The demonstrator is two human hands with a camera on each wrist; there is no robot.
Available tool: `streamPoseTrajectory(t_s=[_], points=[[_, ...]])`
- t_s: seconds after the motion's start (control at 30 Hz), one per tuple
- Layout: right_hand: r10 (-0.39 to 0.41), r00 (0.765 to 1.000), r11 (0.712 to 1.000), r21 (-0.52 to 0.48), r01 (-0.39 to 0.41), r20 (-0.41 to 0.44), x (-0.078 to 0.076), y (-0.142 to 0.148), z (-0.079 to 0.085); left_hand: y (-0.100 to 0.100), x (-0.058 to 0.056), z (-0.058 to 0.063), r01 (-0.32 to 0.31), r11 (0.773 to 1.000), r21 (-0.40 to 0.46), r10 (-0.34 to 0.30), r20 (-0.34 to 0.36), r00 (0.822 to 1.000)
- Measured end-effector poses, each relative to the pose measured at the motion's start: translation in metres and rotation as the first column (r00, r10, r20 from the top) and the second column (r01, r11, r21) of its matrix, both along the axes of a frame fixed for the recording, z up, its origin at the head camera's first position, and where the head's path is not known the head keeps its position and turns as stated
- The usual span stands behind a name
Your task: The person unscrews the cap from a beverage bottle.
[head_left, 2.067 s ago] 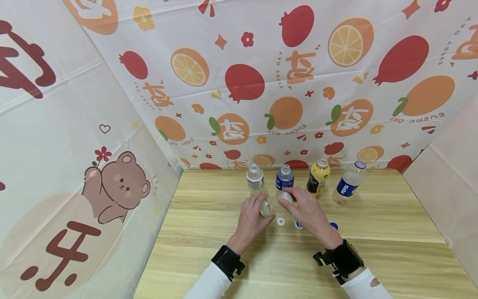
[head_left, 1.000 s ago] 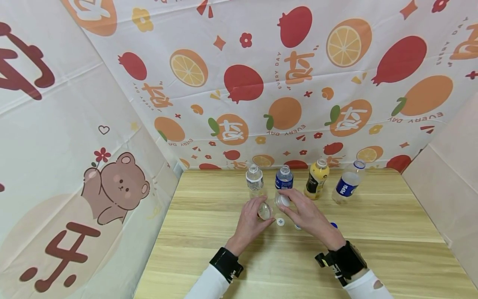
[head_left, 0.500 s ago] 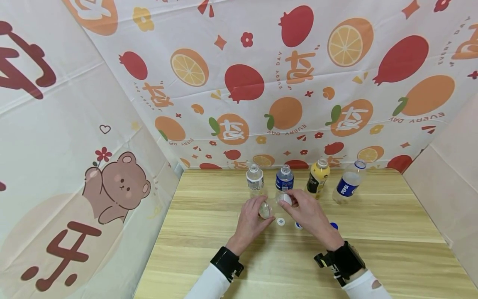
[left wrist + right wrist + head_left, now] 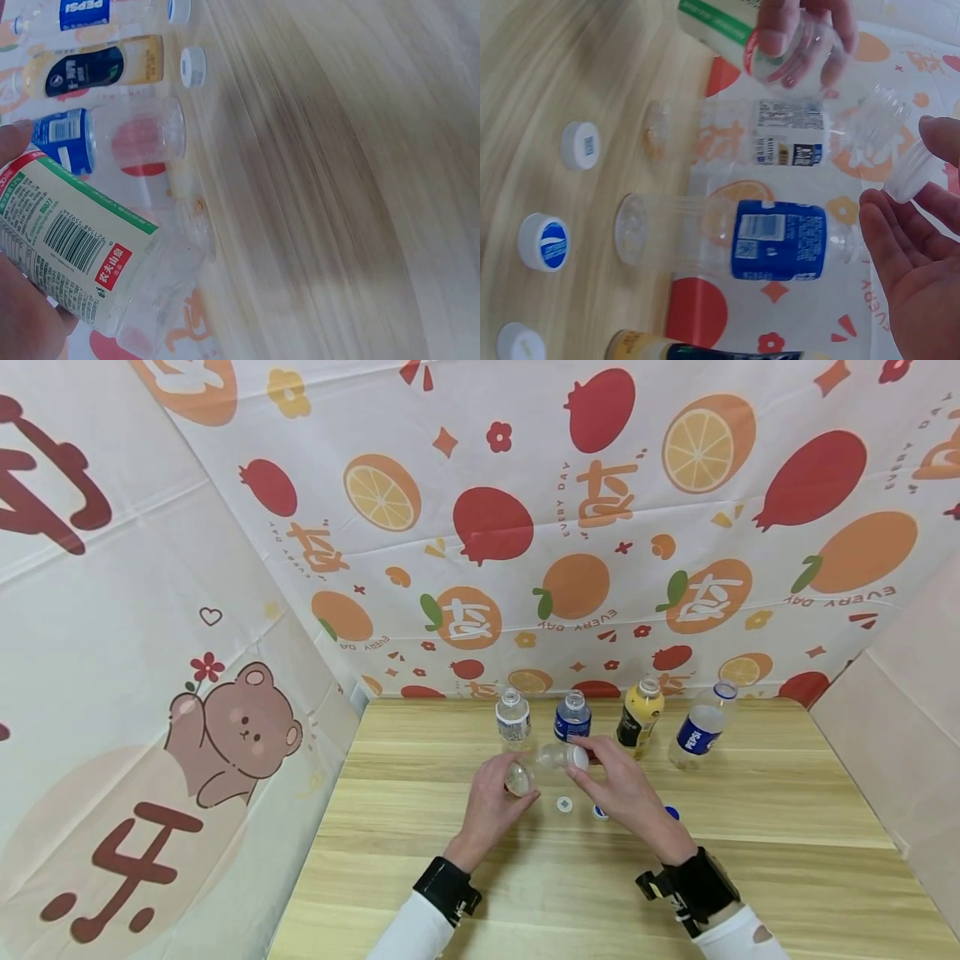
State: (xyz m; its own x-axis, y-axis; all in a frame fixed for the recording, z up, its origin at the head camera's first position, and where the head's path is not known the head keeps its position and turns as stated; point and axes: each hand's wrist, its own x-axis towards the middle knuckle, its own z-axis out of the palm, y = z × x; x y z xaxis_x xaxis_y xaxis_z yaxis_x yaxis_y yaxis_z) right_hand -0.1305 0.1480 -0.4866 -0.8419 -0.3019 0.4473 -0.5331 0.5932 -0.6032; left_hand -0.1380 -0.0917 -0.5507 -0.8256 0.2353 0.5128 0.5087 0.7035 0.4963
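Observation:
My left hand grips a clear plastic bottle with a white, green and red label. The bottle is tilted, its base towards the left hand and its neck pointing right. Between thumb and fingers, my right hand pinches a ribbed white bottle cap. The cap sits close to the bottle's mouth, and a narrow gap shows between them in the right wrist view.
Behind the hands stand uncapped bottles: a clear one, a blue-labelled one, a yellow one and a Pepsi bottle. Loose caps lie in front: a white cap, a blue-and-white cap and a blue cap. A printed cloth hangs behind.
My left hand has shifted left with the bottle, showing more of its neck in the head view. The right hand keeps its pinch on the cap and has moved slightly right.

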Motion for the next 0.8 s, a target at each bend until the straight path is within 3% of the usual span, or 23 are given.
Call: streamPoseTrajectory(t_s=[0.4,0.63,0.8], points=[[-0.002,1.000,0.998,0.059,0.001,0.016,-0.003,0.000,-0.026,-0.014,-0.001,0.000,-0.047,0.994,0.097,0.045,0.020,0.999],[0.014,0.995,0.994,0.105,-0.024,0.095,-0.004,-0.011,-0.043,-0.020,-0.001,-0.003,-0.058,0.986,0.154,0.057,0.013,0.998],[0.011,0.995,0.983,0.180,-0.028,0.095,-0.007,-0.022,-0.056,-0.024,0.000,-0.004,-0.075,0.982,0.174,0.073,0.016,0.997]])
